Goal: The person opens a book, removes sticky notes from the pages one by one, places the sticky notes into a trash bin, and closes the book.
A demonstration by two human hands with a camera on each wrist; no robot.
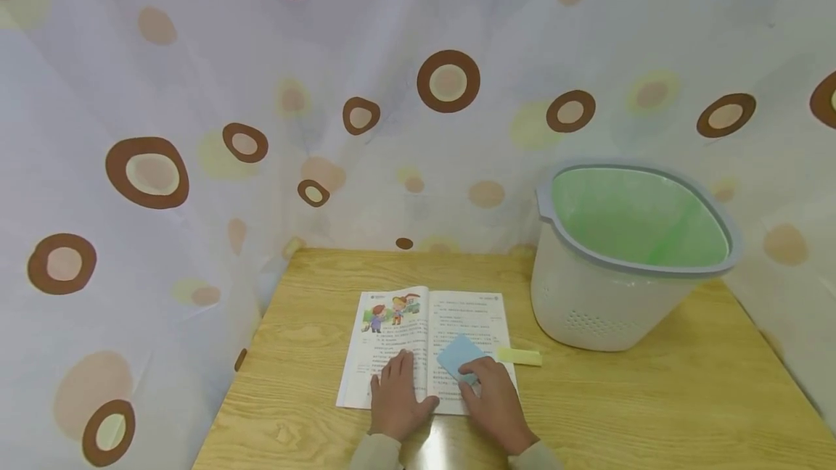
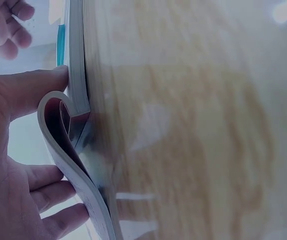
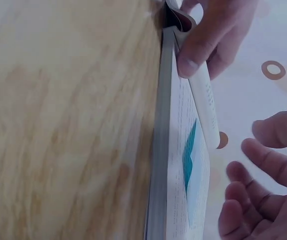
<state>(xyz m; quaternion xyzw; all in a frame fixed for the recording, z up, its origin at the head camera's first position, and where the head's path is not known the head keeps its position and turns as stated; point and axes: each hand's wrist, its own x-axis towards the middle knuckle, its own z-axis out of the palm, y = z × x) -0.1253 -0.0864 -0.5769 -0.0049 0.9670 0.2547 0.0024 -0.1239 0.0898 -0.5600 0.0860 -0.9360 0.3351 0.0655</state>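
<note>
An open book (image 1: 466,310) with printed text and a cartoon picture lies on the wooden table. My left hand (image 1: 394,394) rests flat on its left page, the thumb reaching over the fold; in the left wrist view that thumb (image 2: 38,87) presses beside the bulging spine. On the right page lies a light blue square of paper (image 1: 460,352), like a sticky note, its edge raised in the right wrist view. My right hand (image 1: 493,397) hovers over this paper's lower right, fingers (image 3: 271,162) loosely bent and apart from it, holding nothing.
A yellow paper strip (image 1: 520,357) sticks out past the book's right edge. Behind it to the right stands a tall white basket (image 1: 581,303) with a grey rim and green inside. Spotted sheeting (image 1: 405,158) hangs around the wooden table (image 1: 307,325).
</note>
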